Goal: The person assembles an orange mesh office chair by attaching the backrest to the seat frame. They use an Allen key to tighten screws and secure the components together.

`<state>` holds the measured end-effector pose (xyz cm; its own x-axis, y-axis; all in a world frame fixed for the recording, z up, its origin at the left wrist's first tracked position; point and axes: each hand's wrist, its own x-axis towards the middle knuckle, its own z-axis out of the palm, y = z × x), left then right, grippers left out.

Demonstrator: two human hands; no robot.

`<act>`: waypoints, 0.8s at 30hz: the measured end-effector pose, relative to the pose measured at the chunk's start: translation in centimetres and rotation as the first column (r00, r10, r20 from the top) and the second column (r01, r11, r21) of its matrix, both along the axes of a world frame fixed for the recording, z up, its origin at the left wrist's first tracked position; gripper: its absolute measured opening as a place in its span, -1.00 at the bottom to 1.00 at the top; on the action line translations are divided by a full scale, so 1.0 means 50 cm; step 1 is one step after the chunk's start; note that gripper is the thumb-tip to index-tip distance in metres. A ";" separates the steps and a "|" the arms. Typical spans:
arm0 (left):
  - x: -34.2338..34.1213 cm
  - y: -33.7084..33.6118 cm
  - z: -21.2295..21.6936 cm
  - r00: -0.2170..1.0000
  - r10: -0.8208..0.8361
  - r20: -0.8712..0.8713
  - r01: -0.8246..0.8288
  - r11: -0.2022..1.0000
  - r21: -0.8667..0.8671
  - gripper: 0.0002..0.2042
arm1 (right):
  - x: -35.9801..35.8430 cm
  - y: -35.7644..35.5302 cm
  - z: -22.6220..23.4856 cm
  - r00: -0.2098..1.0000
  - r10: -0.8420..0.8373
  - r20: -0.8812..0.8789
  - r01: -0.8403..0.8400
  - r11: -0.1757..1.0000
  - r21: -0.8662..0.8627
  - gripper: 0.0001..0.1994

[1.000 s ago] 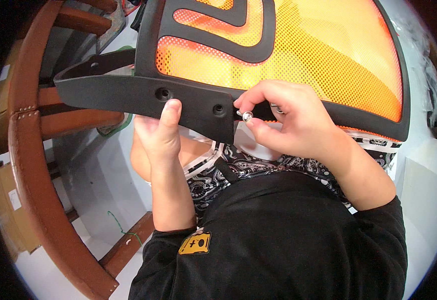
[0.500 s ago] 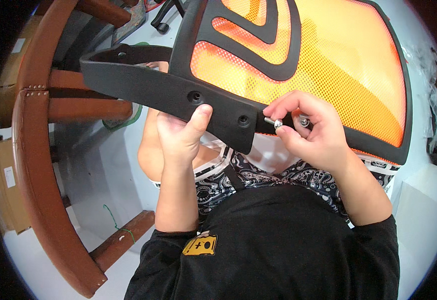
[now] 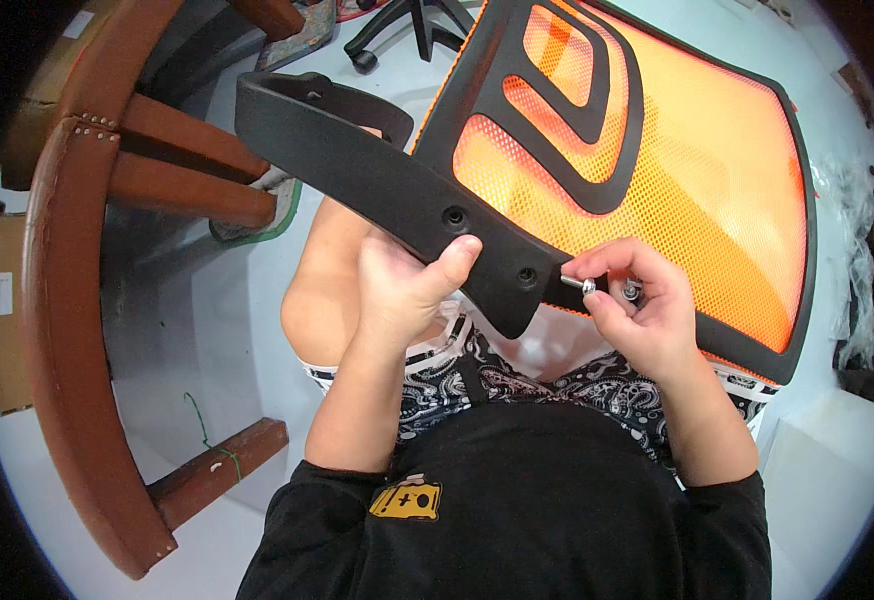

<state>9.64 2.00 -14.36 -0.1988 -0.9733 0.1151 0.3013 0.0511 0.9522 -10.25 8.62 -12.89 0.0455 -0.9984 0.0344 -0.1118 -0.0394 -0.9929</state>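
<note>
An orange mesh chair back [image 3: 697,170] with a black frame lies across my lap. Against its near left side sits a curved black armrest [image 3: 342,150], with two recessed screw holes in its flat end. My left hand [image 3: 412,280] grips the armrest from below, thumb on top between the holes. Just right of the lower hole, my right hand [image 3: 647,305] pinches a silver bolt [image 3: 579,284] between thumb and fingertips. A second silver bolt [image 3: 632,290] is tucked among the curled fingers of that hand.
On the left stands a brown wooden frame [image 3: 67,300] with crossbars. Beyond the chair back is a black wheeled chair base [image 3: 417,30] on the floor. Cardboard boxes [image 3: 2,330] stand at the far left, and clear plastic wrapping [image 3: 852,250] lies at the right.
The armrest and chair back have shifted right and down in the view and tilted clockwise, both hands along with them. The bolt remains in my right fingers, close to the armrest's end.
</note>
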 end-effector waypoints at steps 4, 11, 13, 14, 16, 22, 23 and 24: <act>-0.002 -0.003 0.000 0.999 0.024 0.026 -0.023 0.999 -0.036 -0.62 | 0.003 -0.003 -0.008 0.999 -0.028 0.023 0.029 0.998 -0.048 -0.83; 0.001 0.000 -0.008 0.998 0.026 0.061 -0.024 0.999 -0.039 -0.64 | 0.006 -0.013 -0.016 0.973 -0.075 -0.216 0.017 0.966 -0.258 -0.81; -0.007 0.001 -0.007 0.998 0.036 0.046 -0.034 0.999 -0.038 -0.65 | 0.006 -0.009 -0.016 0.966 -0.089 -0.242 0.029 0.970 -0.243 -0.79; -0.005 0.000 -0.005 0.998 0.036 0.048 -0.033 0.998 -0.055 -0.66 | 0.012 -0.011 -0.023 0.969 -0.095 -0.227 0.030 0.961 -0.275 -0.79; -0.004 0.002 -0.007 0.998 0.031 0.062 -0.029 0.999 -0.043 -0.66 | 0.013 -0.010 -0.022 0.957 -0.109 -0.269 0.024 0.953 -0.301 -0.78; 0.000 0.002 -0.006 0.998 0.013 0.057 -0.011 0.999 -0.034 -0.67 | 0.026 -0.012 -0.007 0.885 -0.165 -0.435 -0.001 0.934 -0.358 -0.78; -0.002 0.002 -0.004 0.999 0.012 0.042 -0.011 0.999 -0.033 -0.67 | 0.031 -0.014 -0.009 0.879 -0.177 -0.443 -0.009 0.922 -0.387 -0.78; -0.003 0.002 -0.001 0.999 0.010 0.034 -0.009 0.999 -0.037 -0.67 | 0.035 -0.016 -0.012 0.872 -0.190 -0.452 -0.017 0.910 -0.415 -0.78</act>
<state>9.48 2.10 -14.41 -0.1942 -0.9703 0.1445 0.2681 0.0892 0.9593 -8.50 7.84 -13.48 0.0740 -0.9039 0.4213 -0.5828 -0.3820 -0.7172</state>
